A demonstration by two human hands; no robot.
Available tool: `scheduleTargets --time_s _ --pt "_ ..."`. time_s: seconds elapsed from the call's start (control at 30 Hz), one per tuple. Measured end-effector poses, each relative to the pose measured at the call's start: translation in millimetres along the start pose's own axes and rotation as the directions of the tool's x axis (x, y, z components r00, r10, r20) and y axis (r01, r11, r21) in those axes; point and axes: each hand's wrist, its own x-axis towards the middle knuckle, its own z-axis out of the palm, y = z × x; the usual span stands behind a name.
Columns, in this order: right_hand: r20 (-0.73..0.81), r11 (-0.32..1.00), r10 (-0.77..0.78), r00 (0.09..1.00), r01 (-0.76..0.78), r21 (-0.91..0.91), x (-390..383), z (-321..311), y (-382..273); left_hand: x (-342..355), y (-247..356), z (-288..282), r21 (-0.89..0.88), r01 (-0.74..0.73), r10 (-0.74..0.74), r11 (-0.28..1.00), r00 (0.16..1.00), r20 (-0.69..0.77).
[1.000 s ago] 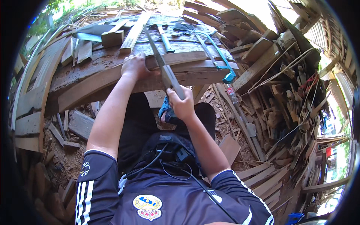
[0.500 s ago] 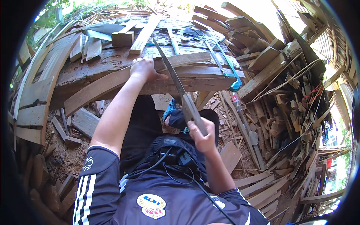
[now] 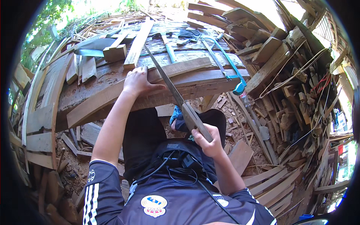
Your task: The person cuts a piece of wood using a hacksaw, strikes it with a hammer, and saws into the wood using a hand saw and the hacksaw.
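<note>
I see the long, curved brown wooden plank point(image 3: 101, 99) along the near edge of the rough wooden table point(image 3: 108, 71). The left hand point(image 3: 139, 81) clasps it, thumb spread rightward. The dark-bladed handsaw with a brown handle point(image 3: 180, 100) slants across the plank; I can't tell whether they touch. The right hand point(image 3: 210, 140) grips its handle. Rightmost, a turquoise-framed bow saw point(image 3: 234, 69) lies on the table.

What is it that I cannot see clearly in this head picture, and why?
In the head view:
Saw handle, near end: partly covered by the right hand.
Board, stretch under the left hand: covered by it.
Teeth of the saw blade: too small.
Shirt: cut off by the lower edge.
</note>
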Motion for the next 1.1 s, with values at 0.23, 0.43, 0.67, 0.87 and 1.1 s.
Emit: scheduleTargets --time_s 0.23,0.43,0.67,0.87,1.1 --pt "-0.016 0.987 0.075 0.997 -0.072 0.143 18 -8 18 24 -14 6 -0.012 -0.071 0.069 0.997 0.993 -0.101" --pt "-0.068 0.963 0.074 0.995 -0.054 0.263 31 -16 28 42 -25 18 -0.037 -0.211 0.192 0.977 0.940 -0.282" --pt "-0.053 0.997 -0.009 0.999 0.013 0.075 40 -9 25 44 -28 12 -0.099 -0.164 0.124 0.981 0.938 -0.325" --pt "-0.077 0.979 0.081 0.994 -0.065 0.195 8 -24 17 26 -19 -8 -0.059 -0.175 0.151 0.983 0.945 -0.289" --pt "-0.066 0.978 0.075 0.995 -0.060 0.201 -12 -43 5 15 -6 -30 -0.043 -0.167 0.160 0.985 0.979 -0.122"
